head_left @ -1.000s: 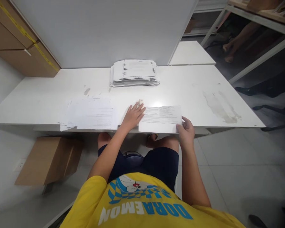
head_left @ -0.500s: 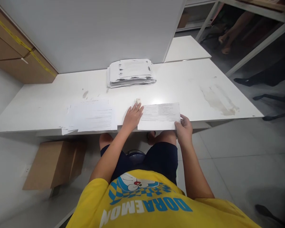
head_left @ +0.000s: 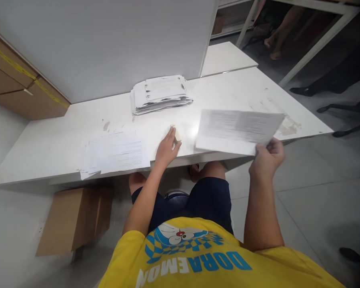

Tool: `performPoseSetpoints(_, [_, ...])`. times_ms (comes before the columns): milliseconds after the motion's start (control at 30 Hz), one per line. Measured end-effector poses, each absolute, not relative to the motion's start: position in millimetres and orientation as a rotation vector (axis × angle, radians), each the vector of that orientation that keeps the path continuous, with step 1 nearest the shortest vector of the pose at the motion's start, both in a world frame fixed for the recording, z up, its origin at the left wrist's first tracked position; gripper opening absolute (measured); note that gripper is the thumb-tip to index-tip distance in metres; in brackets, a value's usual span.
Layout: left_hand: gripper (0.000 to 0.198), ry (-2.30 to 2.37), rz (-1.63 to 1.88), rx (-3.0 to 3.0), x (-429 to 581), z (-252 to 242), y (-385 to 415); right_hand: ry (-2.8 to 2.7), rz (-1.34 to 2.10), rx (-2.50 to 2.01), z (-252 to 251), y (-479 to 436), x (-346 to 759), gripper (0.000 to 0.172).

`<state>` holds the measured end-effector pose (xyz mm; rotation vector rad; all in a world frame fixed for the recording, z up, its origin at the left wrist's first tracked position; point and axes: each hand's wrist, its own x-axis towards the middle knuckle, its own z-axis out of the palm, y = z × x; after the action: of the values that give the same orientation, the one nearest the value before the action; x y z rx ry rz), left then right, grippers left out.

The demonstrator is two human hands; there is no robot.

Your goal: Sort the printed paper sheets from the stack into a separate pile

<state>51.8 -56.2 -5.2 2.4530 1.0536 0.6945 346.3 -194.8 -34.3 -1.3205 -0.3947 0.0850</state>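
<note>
My right hand pinches the near right corner of a printed sheet of paper, between thumb and fingers. The sheet is tilted and lifted off the table, its right part out past the front edge. My left hand rests on the tabletop, thumb and fingers around a small cream block, partly hidden by the fingers; what it is I cannot make out. To the left of that hand lies a loose spread of printed sheets, some reaching the front edge.
A thick stack of papers stands at the back of the white table, against a grey panel. Cardboard boxes stand at the far left, and another box is below. Other people's feet show at upper right.
My right hand has raised the sheet from the table and carried it to the right. My left hand stays nearly in place, its thumb now apart from the fingers around the cream block.
</note>
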Motion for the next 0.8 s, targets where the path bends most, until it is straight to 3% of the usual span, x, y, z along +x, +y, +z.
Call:
performPoseSetpoints(200, [0.07, 1.203, 0.656, 2.519, 57, -9, -59, -0.485, 0.226, -1.293, -12, -79, 360, 0.036])
performPoseSetpoints(500, [0.08, 1.357, 0.665, 2.502, 63, -14, -70, -0.74, 0.426, -1.53, 13, 111, 286, 0.036])
performPoseSetpoints(667, [0.077, 1.372, 0.622, 2.549, 64, -16, -72, -0.955, 0.435, -1.77, 22, 151, 279, 0.04])
performPoseSetpoints(800, [0.075, 1.374, 0.567, 2.516, 67, -12, -77, -1.089, 0.401, -1.848, 0, 125, 292, 0.044])
